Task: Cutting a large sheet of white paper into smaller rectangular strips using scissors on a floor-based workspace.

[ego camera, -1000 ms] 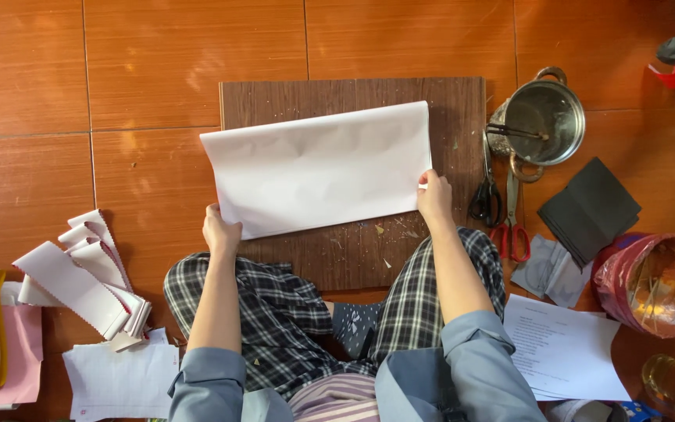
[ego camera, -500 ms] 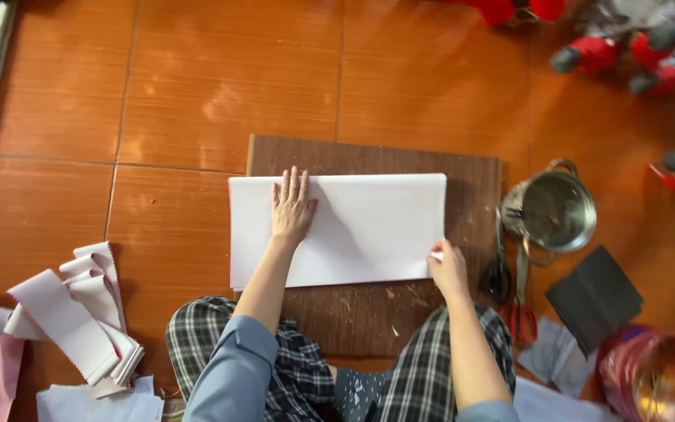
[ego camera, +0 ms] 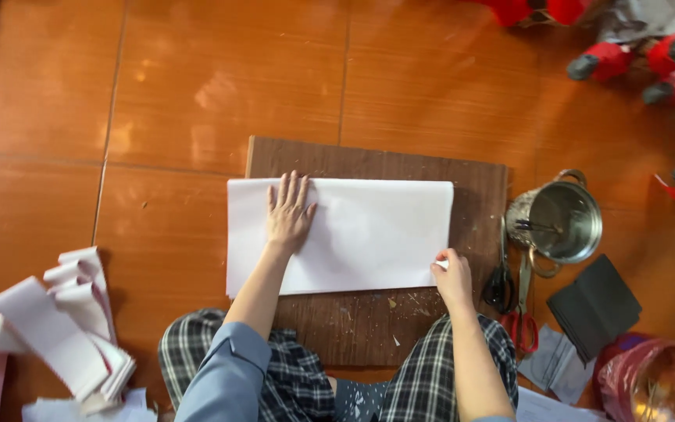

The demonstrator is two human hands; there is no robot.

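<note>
left hand (ego camera: 289, 212): flat, palm down, fingers (ego camera: 294, 187) spread and pointing away from the body
left arm: reaching forward, blue sleeve pushed up to the elbow
right hand (ego camera: 452, 279): low, near the body, fingers curled in a pinch
right arm: bare forearm, slightly bent

1. Large white paper sheet (ego camera: 353, 234) on a dark brown wooden board (ego camera: 384, 328).
2. Glossy orange-brown tiled floor (ego camera: 197, 94).
3. Black-and-white checked trousers (ego camera: 291, 375).
4. Grey-blue sleeve (ego camera: 224, 379).
5. Silver metal pot (ego camera: 560, 223).
6. Red-handled scissors (ego camera: 521, 324).
</note>
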